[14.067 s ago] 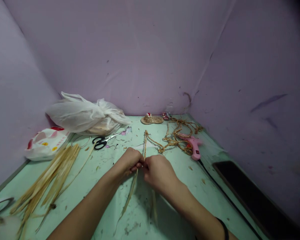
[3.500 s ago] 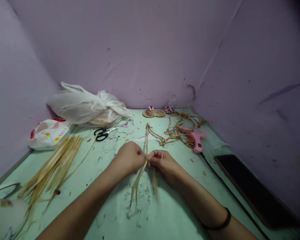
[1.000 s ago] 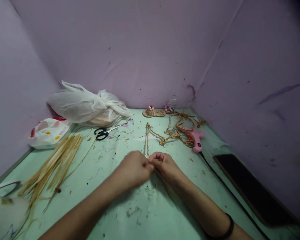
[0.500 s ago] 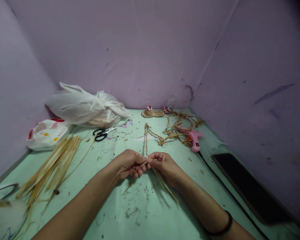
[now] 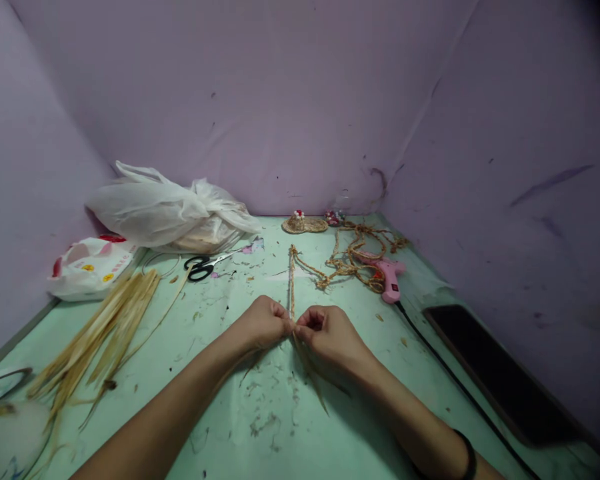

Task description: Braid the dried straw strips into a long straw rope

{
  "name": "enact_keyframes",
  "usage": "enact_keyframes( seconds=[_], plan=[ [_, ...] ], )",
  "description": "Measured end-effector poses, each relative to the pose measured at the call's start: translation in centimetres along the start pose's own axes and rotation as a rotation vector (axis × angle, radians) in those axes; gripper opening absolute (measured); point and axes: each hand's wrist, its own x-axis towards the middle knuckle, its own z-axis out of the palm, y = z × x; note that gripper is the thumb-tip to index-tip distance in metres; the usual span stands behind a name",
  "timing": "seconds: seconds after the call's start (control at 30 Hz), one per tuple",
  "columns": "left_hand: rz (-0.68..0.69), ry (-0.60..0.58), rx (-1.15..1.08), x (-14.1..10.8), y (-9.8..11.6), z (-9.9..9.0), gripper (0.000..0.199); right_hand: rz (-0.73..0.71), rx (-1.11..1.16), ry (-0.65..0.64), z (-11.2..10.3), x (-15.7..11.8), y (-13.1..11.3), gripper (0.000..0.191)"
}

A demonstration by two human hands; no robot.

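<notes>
A thin braided cord runs straight down the middle of the table to both hands. My left hand pinches its lower end between thumb and fingers. Close against it, my right hand is also closed in a pinch on the cord's end. Loose straw strands hang below the fingers toward the table's front. From the cord's top end, more braid leads right into a loose tangle. The exact crossing of strands is hidden by the fingertips.
Flat straw strips, black-handled scissors, a white plastic bag and a printed packet lie left. A woven piece sits at the back. A pink glue gun with a black cable and a dark phone-like slab are right.
Both hands have turned, with the left fingers now curled in under the palm. The loose strands have swung left and hang more steeply. The view has shifted slightly.
</notes>
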Motion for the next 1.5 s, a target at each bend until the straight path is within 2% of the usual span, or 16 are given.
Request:
enact_keyframes(
  seconds=[0.13, 0.27, 0.37, 0.43, 0.53, 0.63, 0.7, 0.77, 0.83, 0.87, 1.0, 1.13, 1.27, 1.5],
  plan=[
    [-0.074, 0.025, -0.058, -0.2, 0.2, 0.4, 0.009, 0.019, -0.229, 0.017, -0.1, -1.1, -1.1, 0.012],
    [-0.134, -0.033, -0.209, -0.5, 0.4, 0.3, 0.011, -0.153, -0.445, 0.026, 0.6, -2.7, -2.3, 0.017],
    [-0.095, -0.077, -0.252, -0.5, 0.2, 0.0, 0.008, -0.271, -0.597, 0.025, 1.2, -3.4, -2.6, 0.017],
    [-0.047, -0.102, -0.255, -0.3, -0.1, -0.2, 0.006, -0.290, -0.618, -0.005, 1.3, -3.4, -2.6, 0.016],
    [-0.034, -0.141, -0.264, -0.1, -0.2, -0.5, 0.004, -0.213, -0.454, -0.045, 0.6, -2.6, -2.2, 0.018],
    [-0.027, -0.165, -0.309, -0.1, 0.0, -0.8, 0.001, -0.070, -0.100, 0.085, -0.3, -1.4, -1.9, 0.028],
    [-0.015, -0.177, -0.316, -0.1, 0.0, -0.9, 0.004, 0.047, 0.188, 0.112, -0.6, -0.9, -2.0, 0.023],
    [0.004, -0.193, -0.306, -0.2, 0.0, -1.0, 0.005, 0.196, 0.461, -0.032, -0.5, -0.7, -2.3, 0.016],
    [0.017, -0.206, -0.300, -0.1, -0.1, -0.9, 0.004, 0.295, 0.595, -0.174, -0.2, -0.7, -2.5, 0.010],
    [0.019, -0.210, -0.300, -0.1, -0.1, -0.9, 0.004, 0.307, 0.591, -0.190, 0.0, -0.8, -2.4, 0.009],
    [0.008, -0.200, -0.285, 0.1, -0.1, -0.8, 0.003, 0.221, 0.405, -0.089, 0.4, -0.3, -1.1, 0.005],
    [0.019, -0.186, -0.167, -0.1, 0.1, -0.9, 0.003, 0.168, 0.296, -0.096, 0.3, 0.2, 0.0, 0.008],
    [0.019, -0.245, -0.115, -0.4, 0.2, -1.5, 0.010, 0.164, 0.321, -0.120, 0.0, 0.0, -0.5, 0.007],
    [-0.023, -0.254, -0.075, -0.3, 0.2, -3.0, 0.017, 0.186, 0.394, -0.134, 0.0, -0.2, -0.9, 0.009]
  ],
)
